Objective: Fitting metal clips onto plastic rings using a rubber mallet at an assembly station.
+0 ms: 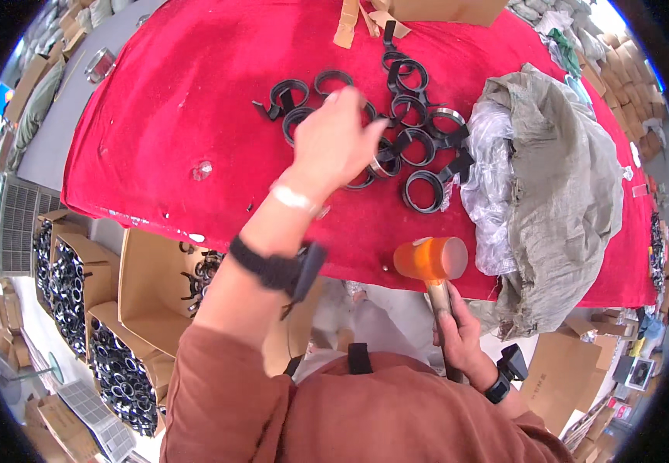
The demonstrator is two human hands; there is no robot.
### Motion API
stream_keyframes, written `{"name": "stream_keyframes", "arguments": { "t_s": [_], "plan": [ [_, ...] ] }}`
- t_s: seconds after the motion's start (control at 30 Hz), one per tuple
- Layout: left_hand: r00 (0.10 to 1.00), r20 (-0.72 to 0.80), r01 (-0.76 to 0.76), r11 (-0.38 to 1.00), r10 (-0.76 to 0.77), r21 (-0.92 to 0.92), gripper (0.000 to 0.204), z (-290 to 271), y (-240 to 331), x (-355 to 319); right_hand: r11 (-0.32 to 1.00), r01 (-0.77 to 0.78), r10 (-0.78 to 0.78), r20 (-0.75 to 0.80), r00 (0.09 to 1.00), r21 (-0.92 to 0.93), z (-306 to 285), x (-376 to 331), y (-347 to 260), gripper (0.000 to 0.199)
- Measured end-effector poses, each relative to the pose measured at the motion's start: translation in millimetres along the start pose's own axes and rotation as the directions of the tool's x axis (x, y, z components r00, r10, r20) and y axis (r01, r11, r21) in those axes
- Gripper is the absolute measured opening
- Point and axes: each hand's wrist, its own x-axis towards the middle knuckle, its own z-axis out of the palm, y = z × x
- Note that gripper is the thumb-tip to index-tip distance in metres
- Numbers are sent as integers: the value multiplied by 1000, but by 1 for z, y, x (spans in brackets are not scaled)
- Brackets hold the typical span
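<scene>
My left hand (333,143) reaches out over the red cloth-covered table (180,131), fingers curled down onto a pile of black ring clamps (415,147); what it grips is hidden under the palm. A metal-edged ring (385,166) shows just past its fingers. Low at the near table edge, my right hand (458,328) grips the wooden handle of a mallet with an orange head (431,258), the head lying level with the table's edge. Both wrists wear black straps.
A grey woven sack with a clear plastic liner (550,193) slumps on the table's right side. Cardboard boxes (149,293) filled with black rings stand on the floor at lower left. Cardboard scraps (348,23) lie at the table's far edge.
</scene>
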Motion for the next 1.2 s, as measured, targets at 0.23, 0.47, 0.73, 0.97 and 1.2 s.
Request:
{"name": "stream_keyframes", "arguments": {
  "t_s": [0.23,0.47,0.73,0.97,1.2],
  "plan": [
    [884,369,-382,898,285,220,22,19,-64,-75,998,12,-16,60,998,66,10,23,-13,52],
    [693,701,65,954,169,-294,28,-40,-8,55,981,3,-11,42,999,192,17,45,-32,51],
    [688,668,704,39,-285,-709,30,-52,-50,45,932,167,-155,-64,986,321,24,58,-38,52],
    [731,674,635,470,-108,-614,30,-50,-20,-42,945,236,-219,-100,971,227,43,106,-114,34],
    [746,152,346,182,-649,-921,30,-45,-14,-174,944,-16,-25,120,992,330,99,96,-106,31]
  ]
}}
